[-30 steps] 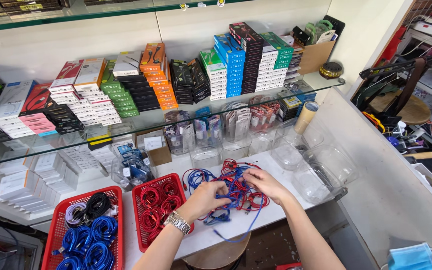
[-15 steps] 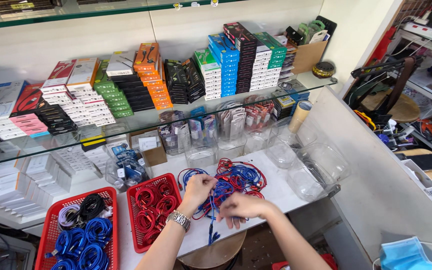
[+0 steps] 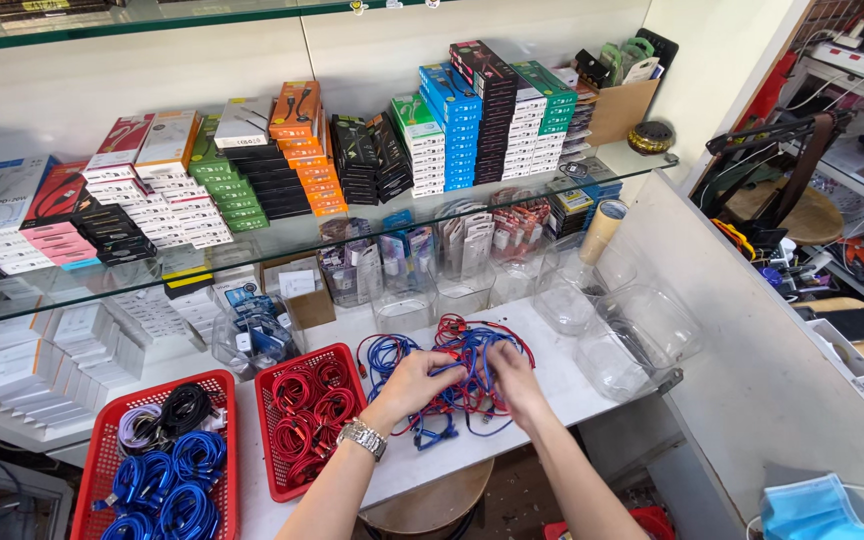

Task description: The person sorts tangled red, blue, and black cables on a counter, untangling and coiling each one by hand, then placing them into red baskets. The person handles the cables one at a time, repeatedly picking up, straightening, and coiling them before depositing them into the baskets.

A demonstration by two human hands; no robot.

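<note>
Cables [image 3: 452,365], blue and red in a tangle, lie mid-counter [image 3: 562,385] near its front edge. Left hand [image 3: 414,384] pinches a few strands; right hand [image 3: 512,378] closes on others beside it. Baskets [image 3: 304,415] of coiled cables sit toward the counter's left end.

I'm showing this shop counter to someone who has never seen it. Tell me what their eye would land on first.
First, the tangle of red and blue cables in the middle of the white counter, with the left hand and right hand both sunk into it. Next, the two red baskets at the left, holding coiled red, blue and black cables. Above, the glass shelf carries rows of stacked coloured boxes.
</note>
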